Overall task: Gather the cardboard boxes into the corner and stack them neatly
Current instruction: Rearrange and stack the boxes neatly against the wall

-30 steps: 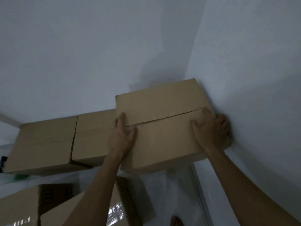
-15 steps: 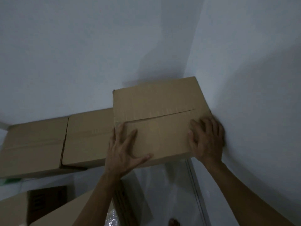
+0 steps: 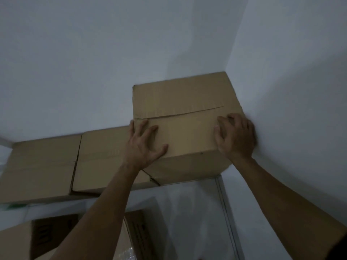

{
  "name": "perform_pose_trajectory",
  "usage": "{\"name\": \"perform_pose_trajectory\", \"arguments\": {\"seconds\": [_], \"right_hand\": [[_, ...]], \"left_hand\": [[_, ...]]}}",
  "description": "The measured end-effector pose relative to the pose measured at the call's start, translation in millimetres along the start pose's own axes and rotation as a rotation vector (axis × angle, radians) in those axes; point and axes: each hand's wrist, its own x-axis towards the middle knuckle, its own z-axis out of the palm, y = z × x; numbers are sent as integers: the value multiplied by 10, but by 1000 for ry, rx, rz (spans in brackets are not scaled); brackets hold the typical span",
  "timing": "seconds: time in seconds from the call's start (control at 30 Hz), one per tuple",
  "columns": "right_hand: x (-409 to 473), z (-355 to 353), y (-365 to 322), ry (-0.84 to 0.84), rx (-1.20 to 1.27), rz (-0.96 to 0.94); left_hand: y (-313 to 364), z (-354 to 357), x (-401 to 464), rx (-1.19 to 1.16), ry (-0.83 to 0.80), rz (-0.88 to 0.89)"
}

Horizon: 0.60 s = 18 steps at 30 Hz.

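White walls (image 3: 93, 62) are meeting in a corner, and the top box (image 3: 180, 113) is sitting pushed right into it, its flaps closed. Both arms are reaching forward and up. The left hand (image 3: 144, 145) is lying flat on the lid near the left edge, fingers spread and straight, pressing rather than gripping. The right hand (image 3: 234, 136) is resting on the lid's right edge beside the wall, fingers slightly bent over the top, holding nothing. Two lower boxes (image 3: 105, 156) are standing side by side along the wall to the left, touching each other. Two more boxes (image 3: 16, 243) are showing at the bottom left.
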Motion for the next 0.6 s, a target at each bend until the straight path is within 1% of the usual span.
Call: {"name": "perform_pose_trajectory", "arguments": {"seconds": [0.2,0.3,0.37,0.47,0.6], "right_hand": [[-6,40,20,-20,-9,-13],[-44,13,-2,-9,-22,-22],[-133,-32,-81,13,-36,14],[-420,-110,-326,18,6,66],[-1103,-152,-856,-7,68,50]], "left_hand": [[3,-18,-6,10,12,17],[23,-71,-55,11,-45,-45],[-8,-110,-171,-34,-50,-100],[-127,-206,-497,-106,-7,-112],[-423,-353,-1186,-169,12,-134]]}}
